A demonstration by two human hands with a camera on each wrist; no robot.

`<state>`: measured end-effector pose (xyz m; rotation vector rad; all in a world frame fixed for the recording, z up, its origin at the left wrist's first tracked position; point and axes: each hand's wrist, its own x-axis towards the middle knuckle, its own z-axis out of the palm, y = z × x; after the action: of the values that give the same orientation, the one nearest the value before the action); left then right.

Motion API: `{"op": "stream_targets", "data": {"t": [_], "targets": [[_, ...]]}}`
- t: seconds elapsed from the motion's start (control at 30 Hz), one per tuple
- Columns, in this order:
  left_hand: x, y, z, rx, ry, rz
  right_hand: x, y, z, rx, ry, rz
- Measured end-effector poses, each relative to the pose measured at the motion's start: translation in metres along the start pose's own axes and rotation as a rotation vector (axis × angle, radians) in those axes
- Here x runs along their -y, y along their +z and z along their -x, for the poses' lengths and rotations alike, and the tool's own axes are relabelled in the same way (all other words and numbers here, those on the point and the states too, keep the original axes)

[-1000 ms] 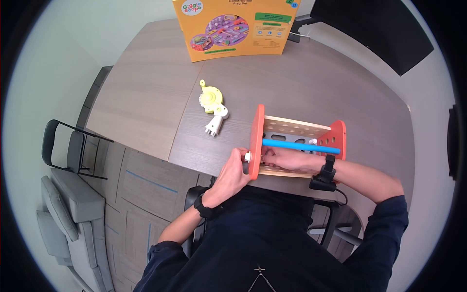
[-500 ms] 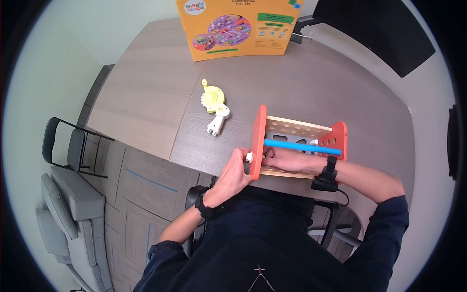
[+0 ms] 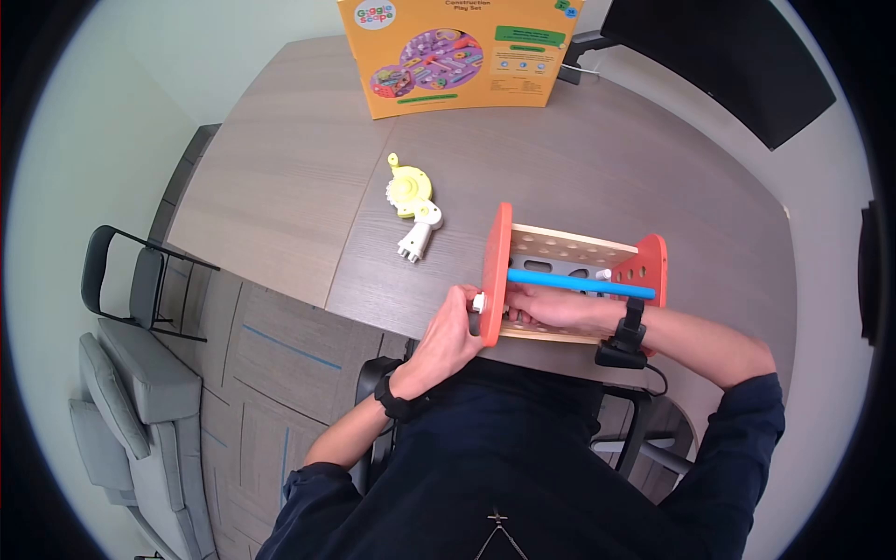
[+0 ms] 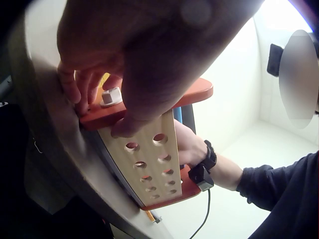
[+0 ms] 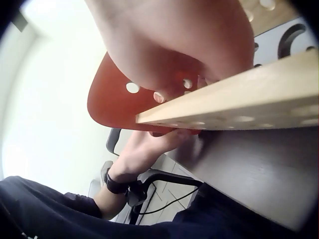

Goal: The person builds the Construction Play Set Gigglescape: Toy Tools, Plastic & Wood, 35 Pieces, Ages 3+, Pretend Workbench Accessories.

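A toy toolbox with red end panels (image 3: 496, 247), wooden perforated sides (image 4: 152, 159) and a blue handle bar (image 3: 579, 282) stands near the table edge. A white bolt (image 3: 479, 302) with a squared head sits in the left panel's outer face. My left hand (image 3: 448, 329) grips that panel, thumb at the wooden side's corner, fingers spread on the red face around the bolt. My right hand (image 3: 551, 306) reaches inside under the bar, fingers bent against the panel's inner face behind the bolt. I cannot tell what its fingertips hold; the wooden side and panel partly hide them.
A yellow geared toy piece (image 3: 409, 187) with a white arm (image 3: 420, 229) lies left of the toolbox. A white peg (image 3: 604, 274) stands inside near the right panel. The yellow play-set box (image 3: 457, 56) and a black monitor (image 3: 719, 65) are at the back.
The right hand's fingers have shifted slightly at the inner face of the panel. The left hand and toolbox keep nearly the same place.
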<state>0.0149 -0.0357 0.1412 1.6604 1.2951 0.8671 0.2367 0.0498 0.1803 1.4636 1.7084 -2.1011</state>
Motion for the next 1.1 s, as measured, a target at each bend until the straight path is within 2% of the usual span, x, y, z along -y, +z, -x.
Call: {"op": "stream_targets", "data": {"t": [0.07,0.17,0.27,0.37,0.47,0.57,0.67,0.77,0.87,0.97,1.1], "targets": [[0.002,0.001,0.000,-0.002,0.006,0.011,0.016,0.001,0.009,0.054,-0.026,0.140],[0.002,0.001,0.000,-0.001,0.007,0.012,0.011,0.006,0.006,0.012,-0.056,0.015],[-0.001,0.000,0.000,-0.006,0.009,0.001,0.004,0.002,0.000,-0.028,0.045,-0.045],[-0.001,0.000,0.000,-0.004,0.000,0.011,0.008,0.005,-0.001,-0.017,-0.052,0.202],[0.000,0.000,0.001,0.012,-0.021,-0.005,0.005,0.006,-0.001,-0.043,-0.021,0.087],[-0.001,0.001,0.001,-0.003,-0.009,-0.002,-0.010,0.004,-0.013,-0.102,-0.043,0.089],[-0.002,0.001,0.001,-0.013,0.013,0.005,-0.013,0.010,-0.016,-0.069,-0.185,0.190],[-0.002,0.000,0.002,-0.013,0.023,-0.003,0.012,0.005,0.000,-0.010,0.002,0.046],[0.000,0.001,0.001,-0.010,0.013,0.005,0.022,0.009,0.007,-0.095,0.038,0.129],[0.001,0.002,0.001,-0.015,0.017,0.009,0.017,0.007,0.003,-0.023,-0.004,0.217],[0.000,0.001,0.001,-0.014,0.019,-0.004,0.006,0.006,-0.003,-0.052,0.014,0.084]]}}
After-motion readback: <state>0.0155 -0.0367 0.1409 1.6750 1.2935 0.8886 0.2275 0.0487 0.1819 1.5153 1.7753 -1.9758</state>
